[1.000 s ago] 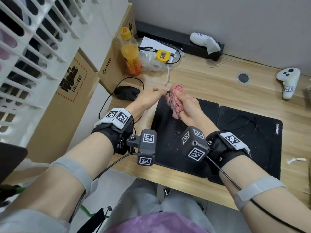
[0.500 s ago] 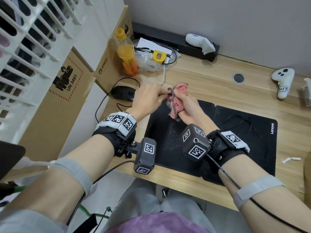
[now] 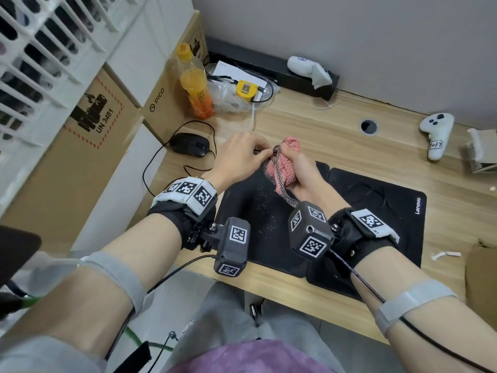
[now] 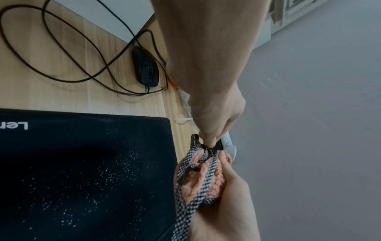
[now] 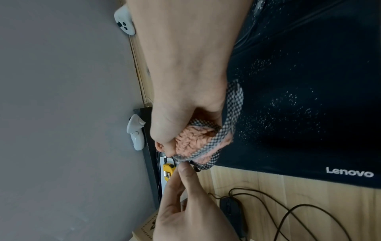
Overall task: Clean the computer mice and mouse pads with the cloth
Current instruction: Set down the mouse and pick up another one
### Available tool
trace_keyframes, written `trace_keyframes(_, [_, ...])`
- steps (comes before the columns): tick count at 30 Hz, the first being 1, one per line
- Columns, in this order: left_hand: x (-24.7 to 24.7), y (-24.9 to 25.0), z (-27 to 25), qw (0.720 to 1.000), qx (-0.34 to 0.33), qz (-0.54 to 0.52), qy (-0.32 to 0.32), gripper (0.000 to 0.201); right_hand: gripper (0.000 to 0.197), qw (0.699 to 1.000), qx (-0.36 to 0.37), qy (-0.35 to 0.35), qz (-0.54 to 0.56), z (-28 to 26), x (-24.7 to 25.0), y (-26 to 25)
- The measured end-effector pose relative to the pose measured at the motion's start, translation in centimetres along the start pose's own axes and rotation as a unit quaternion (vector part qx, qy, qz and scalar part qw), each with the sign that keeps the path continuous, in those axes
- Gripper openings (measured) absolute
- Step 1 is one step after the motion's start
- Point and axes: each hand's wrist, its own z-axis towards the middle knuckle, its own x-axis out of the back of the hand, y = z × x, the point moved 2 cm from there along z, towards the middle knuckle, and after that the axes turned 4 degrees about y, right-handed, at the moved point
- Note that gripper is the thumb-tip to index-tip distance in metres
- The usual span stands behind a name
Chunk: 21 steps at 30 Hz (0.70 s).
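My right hand (image 3: 298,168) grips a bunched pink cloth (image 3: 285,168) with a black-and-white checked border, held above the left mouse pad (image 3: 250,211). My left hand (image 3: 242,157) pinches a corner of the cloth's checked edge (image 4: 195,140). The left pad is black and speckled with white crumbs (image 4: 98,187). A second black pad (image 3: 390,208) marked Lenovo lies beside it on the right. A black wired mouse (image 3: 191,144) sits on the wooden desk left of my hands, its cable looped. In the right wrist view my fist (image 5: 185,114) wraps the cloth (image 5: 195,141).
An orange drink bottle (image 3: 192,82), a yellow tape measure (image 3: 246,90) on plastic bags, and cardboard boxes (image 3: 88,135) stand at the back left. Two white controllers (image 3: 309,70) (image 3: 437,135) lie at the back and right. A cable hole (image 3: 368,127) is in the desk.
My left hand has closed in on the cloth and pinched its checked corner. The cloth stays bunched in my right hand above the pad.
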Motion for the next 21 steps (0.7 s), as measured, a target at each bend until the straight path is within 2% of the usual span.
trace_keyframes(6, [-0.9,1.5,-0.4,0.999,0.027,-0.010,-0.019,0.017,0.027,0.998,-0.012,-0.018,0.060,-0.9,2.0,0.2])
trace_keyframes(12, [-2.4,2.9,-0.8,0.997,0.053,-0.052,-0.015,0.019,0.015,0.996,0.061,0.026,0.057,-1.4,3.6,-0.6])
trace_keyframes(15, [-2.7,3.7,-0.9,0.996,0.054,-0.065,0.001,0.015,0.005,0.994,0.069,0.032,0.079,-1.7,4.4,-0.8])
trace_keyframes(17, [-2.7,4.2,-1.0,0.996,0.050,-0.069,0.007,0.014,0.006,0.991,0.056,0.042,0.115,-2.0,5.0,-0.8])
trace_keyframes(21, [-2.5,4.5,-1.0,0.997,0.050,-0.057,0.025,0.017,0.018,0.977,0.020,0.104,0.187,-1.9,7.5,-0.8])
